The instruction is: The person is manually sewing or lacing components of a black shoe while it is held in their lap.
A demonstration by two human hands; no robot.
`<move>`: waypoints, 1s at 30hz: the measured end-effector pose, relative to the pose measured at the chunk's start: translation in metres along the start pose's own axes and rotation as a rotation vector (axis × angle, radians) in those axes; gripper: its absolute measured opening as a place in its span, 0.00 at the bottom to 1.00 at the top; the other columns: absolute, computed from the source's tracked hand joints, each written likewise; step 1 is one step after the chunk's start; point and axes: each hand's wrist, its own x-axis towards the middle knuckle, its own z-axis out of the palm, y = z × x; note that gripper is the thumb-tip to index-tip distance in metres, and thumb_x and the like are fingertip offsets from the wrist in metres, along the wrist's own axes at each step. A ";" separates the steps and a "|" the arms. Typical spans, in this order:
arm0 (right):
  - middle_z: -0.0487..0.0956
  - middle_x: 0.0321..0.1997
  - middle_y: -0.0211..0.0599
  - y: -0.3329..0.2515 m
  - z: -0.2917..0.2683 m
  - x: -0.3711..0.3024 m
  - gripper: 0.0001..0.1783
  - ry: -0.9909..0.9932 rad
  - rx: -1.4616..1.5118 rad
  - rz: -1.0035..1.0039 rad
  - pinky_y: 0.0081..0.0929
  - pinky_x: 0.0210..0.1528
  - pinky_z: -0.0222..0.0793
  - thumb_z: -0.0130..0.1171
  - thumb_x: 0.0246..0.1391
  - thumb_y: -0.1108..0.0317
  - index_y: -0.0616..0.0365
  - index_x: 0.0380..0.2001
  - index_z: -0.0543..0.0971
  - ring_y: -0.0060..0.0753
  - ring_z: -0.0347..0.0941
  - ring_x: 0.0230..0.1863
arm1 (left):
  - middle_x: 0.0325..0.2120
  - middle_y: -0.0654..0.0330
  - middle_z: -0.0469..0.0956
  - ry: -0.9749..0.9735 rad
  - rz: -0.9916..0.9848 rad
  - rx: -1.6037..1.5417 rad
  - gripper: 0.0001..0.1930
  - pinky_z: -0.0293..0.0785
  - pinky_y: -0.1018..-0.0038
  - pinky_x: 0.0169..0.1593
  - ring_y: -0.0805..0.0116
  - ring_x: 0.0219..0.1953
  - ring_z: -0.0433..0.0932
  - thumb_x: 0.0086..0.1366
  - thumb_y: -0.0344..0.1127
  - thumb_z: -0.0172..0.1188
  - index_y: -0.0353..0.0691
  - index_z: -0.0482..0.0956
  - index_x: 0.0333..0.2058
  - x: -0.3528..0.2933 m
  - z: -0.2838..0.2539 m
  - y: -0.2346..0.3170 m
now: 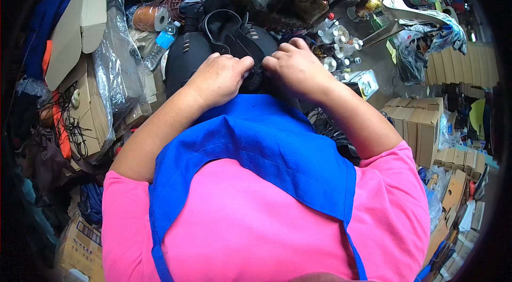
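Observation:
Both my hands are close together over my lap, above the blue apron [250,116]. My left hand [226,71] is closed, its thumb and fingers pinched at the left edge of a dark black piece [255,78]. Facing it, my right hand [296,66] is curled shut at the piece's other edge. The fingers hide much of this piece, and its kind cannot be made out. Just beyond the hands lies a black item [237,36] with a thin cord [224,11] looping over it. Black cloth with light stitches [186,44] covers my knees on either side.
At the left are a spool of orange-brown cord [149,18], a clear bottle with a blue label [161,44] and cardboard sheets [88,106]. Several small bottles [341,39] stand at the far right. Cardboard boxes [413,122] are stacked near my right elbow.

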 end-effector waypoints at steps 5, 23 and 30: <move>0.78 0.27 0.28 0.004 0.002 0.007 0.09 -0.043 0.029 -0.073 0.34 0.45 0.59 0.52 0.45 0.69 0.45 0.33 0.74 0.34 0.72 0.37 | 0.25 0.56 0.75 -0.003 0.035 0.052 0.04 0.65 0.63 0.38 0.56 0.34 0.75 0.56 0.29 0.50 0.42 0.69 0.32 -0.011 -0.006 -0.007; 0.77 0.37 0.39 0.047 0.010 0.002 0.11 0.704 2.329 0.151 0.41 0.53 0.68 0.53 0.58 0.59 0.54 0.36 0.75 0.30 0.73 0.39 | 0.27 0.62 0.76 0.570 -0.133 -0.954 0.07 0.70 0.78 0.40 0.73 0.33 0.74 0.62 0.33 0.57 0.36 0.76 0.34 -0.058 -0.099 0.003; 0.73 0.26 0.29 0.026 -0.021 -0.018 0.18 0.060 1.425 0.028 0.21 0.37 0.66 0.47 0.61 0.54 0.57 0.34 0.77 0.21 0.67 0.29 | 0.27 0.56 0.76 0.007 0.023 -1.674 0.12 0.73 0.71 0.36 0.63 0.32 0.77 0.65 0.39 0.53 0.34 0.72 0.30 -0.075 -0.095 0.020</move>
